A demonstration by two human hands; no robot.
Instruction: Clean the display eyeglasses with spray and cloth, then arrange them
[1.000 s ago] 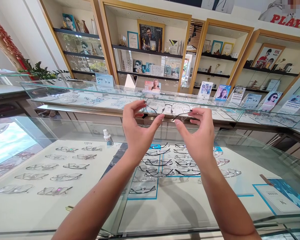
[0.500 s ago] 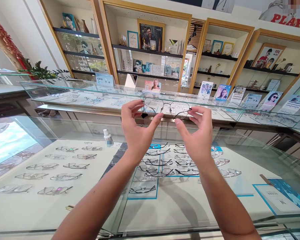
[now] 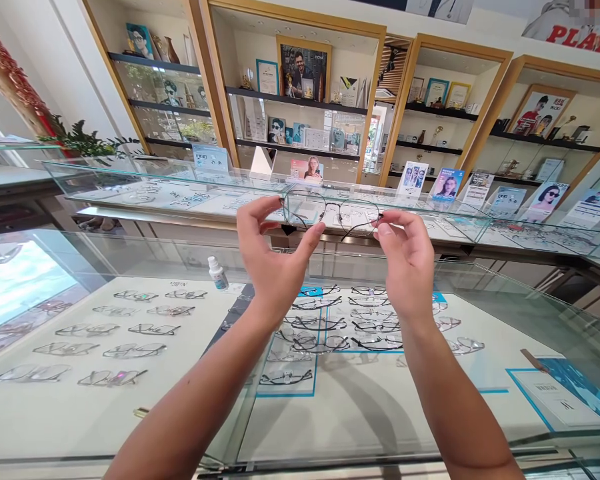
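A pair of eyeglasses [image 3: 333, 204] with thin dark metal rims and clear lenses is held up in front of me, over the glass counter. My left hand [image 3: 273, 263] pinches it by its left end, the thumb lying below the left lens. At the opposite end, my right hand [image 3: 409, 267] grips the frame near the hinge between thumb and fingers. Both temples seem to be folded behind the lenses. Beneath my hands, several dark-framed glasses [image 3: 320, 343] rest in rows inside the case, partly covered by my forearms.
A glass display case [image 3: 280, 440] spans the foreground. On the left are rows of clear-framed glasses [image 3: 135, 350] and a small white spray bottle [image 3: 218, 273]. Farther back stands another glass counter [image 3: 180, 175] with upright cards, before wooden shelves [image 3: 295, 100]. A printed card [image 3: 555, 400] lies right.
My right hand has shifted slightly right, and its thumb has moved up from below the lens to the hinge. The left hand has edged left, still holding the eyeglasses.
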